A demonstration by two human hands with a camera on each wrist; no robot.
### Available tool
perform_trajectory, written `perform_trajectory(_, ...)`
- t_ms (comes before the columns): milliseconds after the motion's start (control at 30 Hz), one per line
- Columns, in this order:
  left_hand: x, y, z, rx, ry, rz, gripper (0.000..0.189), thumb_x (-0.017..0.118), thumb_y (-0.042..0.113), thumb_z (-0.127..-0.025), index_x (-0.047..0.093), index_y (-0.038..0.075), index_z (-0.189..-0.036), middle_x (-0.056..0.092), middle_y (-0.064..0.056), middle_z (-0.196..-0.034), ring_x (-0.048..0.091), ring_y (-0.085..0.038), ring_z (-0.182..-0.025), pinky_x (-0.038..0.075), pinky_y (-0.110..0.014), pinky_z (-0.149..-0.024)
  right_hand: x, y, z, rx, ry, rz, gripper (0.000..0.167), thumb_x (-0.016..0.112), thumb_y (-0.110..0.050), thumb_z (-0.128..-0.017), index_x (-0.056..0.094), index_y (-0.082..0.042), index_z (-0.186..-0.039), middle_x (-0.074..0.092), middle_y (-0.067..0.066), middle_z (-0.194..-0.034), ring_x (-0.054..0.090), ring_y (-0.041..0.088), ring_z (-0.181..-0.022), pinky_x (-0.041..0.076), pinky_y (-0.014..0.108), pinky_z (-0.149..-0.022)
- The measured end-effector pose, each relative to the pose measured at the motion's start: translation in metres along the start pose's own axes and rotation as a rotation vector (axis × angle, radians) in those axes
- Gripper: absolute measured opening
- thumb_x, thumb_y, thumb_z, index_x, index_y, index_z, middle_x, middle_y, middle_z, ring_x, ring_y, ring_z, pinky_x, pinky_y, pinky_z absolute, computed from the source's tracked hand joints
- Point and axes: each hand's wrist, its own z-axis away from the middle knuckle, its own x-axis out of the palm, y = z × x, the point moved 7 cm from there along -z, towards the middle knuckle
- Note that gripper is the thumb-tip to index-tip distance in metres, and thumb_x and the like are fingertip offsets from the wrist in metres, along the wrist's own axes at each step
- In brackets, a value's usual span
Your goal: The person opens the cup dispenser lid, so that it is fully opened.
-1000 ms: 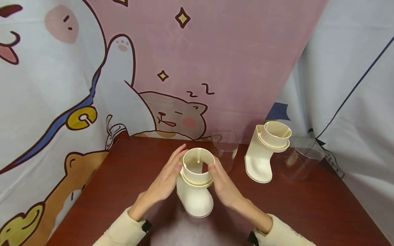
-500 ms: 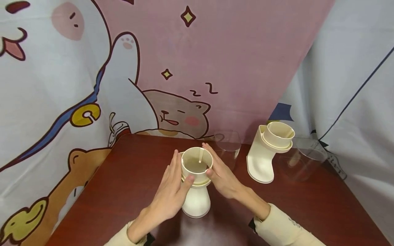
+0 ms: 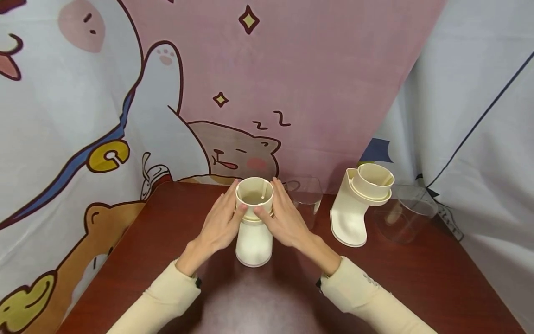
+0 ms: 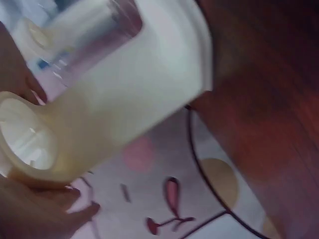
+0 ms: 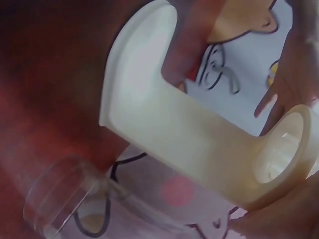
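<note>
A cream plastic stand, with a flat rounded foot and an open round collar on top, stands upright on the dark red table. My left hand presses the collar's left side with fingers nearly straight, its thumb at the front. On the opposite side my right hand does likewise, palm facing the collar. Both wrist views show the stand's neck and foot from below the collar: the stand on the left, the stand on the right. The collar's back is partly hidden.
A second cream stand of the same shape is at the right. Behind my right hand sits a clear container; another clear container lies near the right edge. A cartoon-printed cloth hangs behind the table.
The stand has turned a little and moved away from me and slightly left, with both hands staying against its collar. The second stand and the clear containers have kept their places.
</note>
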Motion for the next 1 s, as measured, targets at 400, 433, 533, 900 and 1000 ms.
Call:
perform_trajectory(400,0.005,-0.05,-0.058,-0.02,0.042,0.005,0.096,-0.001,0.071,-0.095,0.025,0.004,-0.158,0.027,-0.017,-0.163,0.025,-0.032,-0.152,0.023,-0.05,-0.122,0.016,0.031,-0.071,0.025,-0.016,0.05,0.119,0.017,-0.09,-0.084,0.015,0.004,-0.157,0.014,0.025,-0.165,0.013,0.034,-0.154,0.017,0.047,-0.125)
perform_trajectory(433,0.005,-0.052,-0.061,-0.023,0.049,0.009,0.095,-0.002,0.071,-0.095,0.026,0.004,-0.157,0.027,-0.018,-0.163,0.025,-0.033,-0.152,0.023,-0.051,-0.122,0.016,0.033,-0.075,0.026,-0.016,0.048,0.119,0.019,-0.09,-0.085,0.015,0.004,-0.157,0.013,0.025,-0.165,0.012,0.034,-0.155,0.016,0.047,-0.125)
perform_trajectory(533,0.01,-0.057,-0.066,-0.04,0.048,0.018,0.095,-0.002,0.071,-0.095,0.025,0.005,-0.158,0.026,-0.018,-0.163,0.023,-0.034,-0.152,0.022,-0.051,-0.122,0.018,0.039,-0.081,0.039,-0.026,0.035,0.119,0.022,-0.09,-0.085,0.013,0.004,-0.157,0.011,0.024,-0.166,0.01,0.034,-0.155,0.014,0.046,-0.125)
perform_trajectory(900,0.017,-0.063,-0.06,-0.135,0.027,0.183,0.077,0.006,0.063,-0.103,0.008,0.013,-0.162,0.011,-0.013,-0.168,0.009,-0.026,-0.156,0.014,-0.051,-0.124,0.011,0.04,-0.076,0.015,-0.035,0.041,0.12,0.011,-0.091,-0.083,0.012,0.002,-0.158,0.013,0.026,-0.164,0.007,0.037,-0.155,0.012,0.052,-0.125)
perform_trajectory(1000,0.019,-0.058,-0.04,-0.152,0.0,0.204,0.068,0.013,0.053,-0.107,0.001,0.014,-0.162,0.006,-0.012,-0.168,0.005,-0.027,-0.156,0.012,-0.053,-0.124,0.006,0.037,-0.06,0.001,-0.05,0.076,0.117,0.011,-0.089,-0.085,0.011,0.002,-0.158,0.012,0.024,-0.165,0.005,0.035,-0.155,0.01,0.052,-0.125)
